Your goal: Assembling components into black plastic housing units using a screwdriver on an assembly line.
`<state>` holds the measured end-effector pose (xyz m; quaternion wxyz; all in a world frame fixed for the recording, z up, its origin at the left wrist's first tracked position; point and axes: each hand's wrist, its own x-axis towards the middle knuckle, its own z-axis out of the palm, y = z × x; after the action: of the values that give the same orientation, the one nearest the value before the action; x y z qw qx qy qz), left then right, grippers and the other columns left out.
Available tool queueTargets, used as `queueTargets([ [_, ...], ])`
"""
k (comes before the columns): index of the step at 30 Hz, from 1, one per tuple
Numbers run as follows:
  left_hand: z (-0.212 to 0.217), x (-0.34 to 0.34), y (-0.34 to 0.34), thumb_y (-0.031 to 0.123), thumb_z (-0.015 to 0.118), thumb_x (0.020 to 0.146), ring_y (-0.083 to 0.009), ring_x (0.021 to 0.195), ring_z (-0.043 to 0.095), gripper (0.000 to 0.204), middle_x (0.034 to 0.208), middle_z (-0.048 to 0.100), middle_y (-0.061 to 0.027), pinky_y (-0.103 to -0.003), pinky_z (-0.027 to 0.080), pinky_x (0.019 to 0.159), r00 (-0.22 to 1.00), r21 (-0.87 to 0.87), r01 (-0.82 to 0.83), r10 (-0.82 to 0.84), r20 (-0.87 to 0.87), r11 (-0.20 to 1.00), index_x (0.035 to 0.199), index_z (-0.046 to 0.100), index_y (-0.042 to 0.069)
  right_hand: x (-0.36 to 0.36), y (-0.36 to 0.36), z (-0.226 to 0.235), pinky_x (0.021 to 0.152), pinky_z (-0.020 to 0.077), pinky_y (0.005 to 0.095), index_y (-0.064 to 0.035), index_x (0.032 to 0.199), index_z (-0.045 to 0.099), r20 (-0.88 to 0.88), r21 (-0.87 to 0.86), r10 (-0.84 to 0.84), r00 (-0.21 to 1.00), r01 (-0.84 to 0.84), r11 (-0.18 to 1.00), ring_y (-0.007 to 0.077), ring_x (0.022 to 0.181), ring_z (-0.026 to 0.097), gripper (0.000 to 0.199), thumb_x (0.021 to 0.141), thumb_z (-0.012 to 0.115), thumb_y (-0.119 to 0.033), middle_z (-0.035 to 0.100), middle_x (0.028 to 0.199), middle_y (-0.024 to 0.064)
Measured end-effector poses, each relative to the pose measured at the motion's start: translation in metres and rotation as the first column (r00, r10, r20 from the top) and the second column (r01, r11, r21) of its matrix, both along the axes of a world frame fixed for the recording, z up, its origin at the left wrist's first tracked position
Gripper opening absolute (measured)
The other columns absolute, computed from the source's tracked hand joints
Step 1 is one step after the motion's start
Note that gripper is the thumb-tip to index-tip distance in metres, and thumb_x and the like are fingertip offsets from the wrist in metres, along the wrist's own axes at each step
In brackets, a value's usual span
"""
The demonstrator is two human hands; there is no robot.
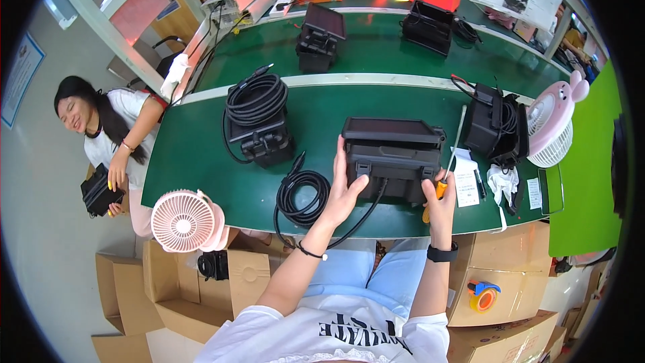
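A black case point(396, 161) with a dark flat panel on top was held over the near middle of the green tabletop point(191, 141); whether its base was resting there could not be told. Its left side was grasped by the fingers of the left hand point(346, 196), with the thumb laid on the front. The right front corner was touched by the thumb of the right hand point(440, 205), by whose fingers an orange-handled screwdriver point(441, 189) was also grasped, its shaft pointed toward the far side.

A black cable was led from the case's front to a coil point(301, 199) on the left. Farther left, another black box point(272, 146) was topped by a coiled cable point(257, 99). On the right were placed a printed sheet point(465, 187), a crumpled white cloth point(502, 183), an opened black box point(485, 121) and a pink fan point(552, 124). A second pink fan point(183, 222) was seen at the near left edge. At the far left, a black box point(101, 191) was held by a co-worker point(127, 117).
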<state>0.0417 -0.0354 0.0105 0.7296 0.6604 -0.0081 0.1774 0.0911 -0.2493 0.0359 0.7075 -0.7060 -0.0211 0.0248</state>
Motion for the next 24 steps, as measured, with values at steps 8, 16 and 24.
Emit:
queueTargets([
  [8, -0.007, 0.002, -0.004, 0.014, 0.064, 0.094, -0.0301, 0.144, 0.028, 0.089, 0.157, 0.019, -0.0192, -0.04, 0.029, 0.115, 0.996, 0.045, -0.086, 0.085, 0.04, 0.995, 0.159, 0.003, 0.011, 0.02, 0.002, -0.039, 0.053, 0.0456, 0.0169, -0.0132, 0.095, 0.04, 0.032, 0.035, -0.029, 0.999, 0.028, 0.999, 0.0041, 0.072, 0.052, 0.037, 0.09, 0.074, -0.027, 0.057, 0.111, 0.0041],
  [16, 0.081, -0.039, 0.058, 0.033, 0.083, 0.071, -0.0496, 0.142, 0.02, 0.081, 0.152, 0.029, -0.0213, -0.068, 0.024, 0.109, 0.516, 0.742, -0.666, 0.672, 0.532, -0.075, 0.142, 0.047, 0.02, -0.005, -0.012, -0.036, 0.056, 0.0407, 0.0171, -0.0122, 0.094, 0.039, 0.062, 0.002, 0.069, 0.996, -0.069, 0.998, 0.0037, 0.068, 0.046, 0.046, 0.078, 0.082, -0.009, 0.043, 0.084, -0.0021],
  [24, 0.053, 0.0, 0.13, 0.016, 0.082, 0.068, -0.0388, 0.126, 0.045, 0.046, 0.147, 0.04, -0.0112, -0.048, 0.043, 0.103, 0.477, 0.713, -0.688, 0.655, 0.586, -0.137, 0.11, 0.067, 0.024, -0.017, -0.013, -0.042, 0.06, 0.0383, 0.0167, -0.0119, 0.093, 0.036, 0.007, 0.087, 0.124, 0.992, -0.124, 0.988, 0.0039, 0.068, 0.043, 0.052, 0.072, 0.079, 0.009, 0.044, 0.089, -0.0011],
])
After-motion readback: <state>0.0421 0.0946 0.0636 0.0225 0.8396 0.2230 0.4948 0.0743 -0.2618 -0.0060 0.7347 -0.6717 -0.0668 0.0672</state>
